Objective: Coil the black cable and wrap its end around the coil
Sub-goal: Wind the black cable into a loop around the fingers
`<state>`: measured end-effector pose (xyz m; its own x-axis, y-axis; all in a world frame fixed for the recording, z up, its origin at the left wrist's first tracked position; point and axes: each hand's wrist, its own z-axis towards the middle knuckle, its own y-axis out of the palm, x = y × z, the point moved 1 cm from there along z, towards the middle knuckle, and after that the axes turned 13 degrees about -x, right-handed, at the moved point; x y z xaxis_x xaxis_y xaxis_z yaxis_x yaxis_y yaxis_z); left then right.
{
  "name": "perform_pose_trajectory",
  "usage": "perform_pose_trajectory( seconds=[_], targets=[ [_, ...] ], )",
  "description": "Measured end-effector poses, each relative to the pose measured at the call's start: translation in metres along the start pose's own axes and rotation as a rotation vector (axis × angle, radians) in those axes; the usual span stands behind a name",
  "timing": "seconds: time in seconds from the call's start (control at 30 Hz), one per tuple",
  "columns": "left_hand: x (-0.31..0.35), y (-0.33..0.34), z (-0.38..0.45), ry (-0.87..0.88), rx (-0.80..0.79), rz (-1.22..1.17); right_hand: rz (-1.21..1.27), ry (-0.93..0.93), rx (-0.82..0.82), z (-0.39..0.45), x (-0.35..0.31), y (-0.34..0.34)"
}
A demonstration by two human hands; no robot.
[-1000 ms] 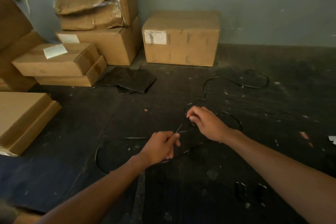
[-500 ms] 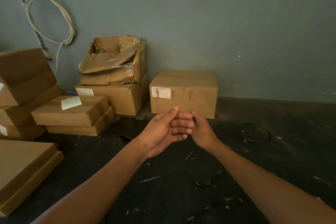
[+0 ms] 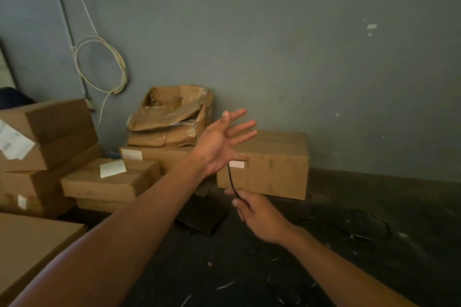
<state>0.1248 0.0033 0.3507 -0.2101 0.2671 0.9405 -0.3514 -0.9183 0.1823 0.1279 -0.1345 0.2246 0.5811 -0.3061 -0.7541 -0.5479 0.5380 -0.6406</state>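
A short run of the black cable (image 3: 231, 180) is seen as a thin, glossy, dark strand, stretched nearly straight and slightly slanted between the two hands, directly in front of the labelled cardboard box (image 3: 272, 164) standing against the wall. Its upper end is lost at the lower edge of the left hand (image 3: 219, 143), below the little finger; whether it is pinned there or merely draped cannot be told. The left hand is held raised with fingers spread wide and palm turned toward the box — nothing is clamped by the fingers themselves. The lower end of the strand is pinched in the right hand (image 3: 254, 214), whose fingers are curled closed on it, below the left hand and in front of the box's lower edge; no coil is visible, and the remainder of the cable cannot be traced against the dark floor. The floor (image 3: 349, 244) in front of the box is dark, dull and scattered with pale flecks and thin scraps. Left of the box a torn, crumpled carton (image 3: 172, 117) is stacked on a closed one, with further flat cartons (image 3: 109, 179) farther left. Behind the box a grey-green wall (image 3: 274, 45) is noted, marked with small pale chips; well to the left of the box a looped pale cord (image 3: 99, 67) hangs on it.
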Motion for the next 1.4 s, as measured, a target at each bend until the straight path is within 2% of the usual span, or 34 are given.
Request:
perform_pose_trajectory(
  seconds=[0.2,0.5,0.77,0.87,1.07,1.2,1.3,1.4],
  targets=[
    [0.005,-0.047,-0.001,-0.115,0.062,0.107,-0.148,-0.062,-0.043,-0.008,-0.032,-0.026],
    [-0.025,-0.083,-0.025,-0.248,-0.046,0.151,-0.268,-0.143,0.072,-0.015,-0.091,-0.098],
    [-0.035,-0.055,-0.033,-0.437,-0.396,0.125,-0.715,-0.146,0.143,0.014,-0.117,-0.145],
    [-0.029,-0.041,-0.034,-0.482,-0.547,0.087,-0.801,-0.178,0.165,0.023,-0.12,-0.155],
    [-0.015,-0.016,-0.043,-0.494,-0.818,-0.034,-0.69,-0.199,0.197,0.03,-0.106,-0.152],
    [-0.002,-0.007,-0.048,-0.356,-0.903,-0.165,-0.456,-0.157,0.239,0.028,-0.074,-0.134],
    [0.007,-0.002,-0.044,-0.263,-0.912,-0.204,-0.309,-0.168,0.129,0.024,-0.051,-0.104],
    [0.014,0.001,-0.037,-0.179,-0.903,-0.219,-0.372,-0.072,0.011,0.024,-0.033,-0.07]
  ],
)
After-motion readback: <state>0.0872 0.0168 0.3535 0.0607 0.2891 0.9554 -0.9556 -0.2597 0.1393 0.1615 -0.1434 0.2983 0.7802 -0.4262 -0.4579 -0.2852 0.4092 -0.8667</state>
